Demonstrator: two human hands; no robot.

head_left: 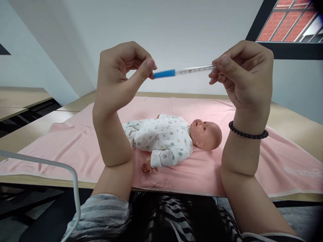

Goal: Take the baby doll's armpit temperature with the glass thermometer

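A glass thermometer (194, 70) with a blue end (164, 73) and scale marks is stretched almost level between my hands, at about eye height. My left hand (123, 70) pinches the tip of the blue end between thumb and fingers. The clear end is pinched by my right hand (244, 70), whose fingertips hide its tip. Below lies a baby doll (164, 137) on its back, in a white printed outfit, its head to the right. My left forearm hides the doll's legs. Neither hand touches the doll.
A pink blanket (207, 174) covers most of the wooden table (290, 114) under the doll. A white curved metal bar (73, 174) stands at the near left. Another table (22, 97) is at the far left. A barred window (292, 22) is at the upper right.
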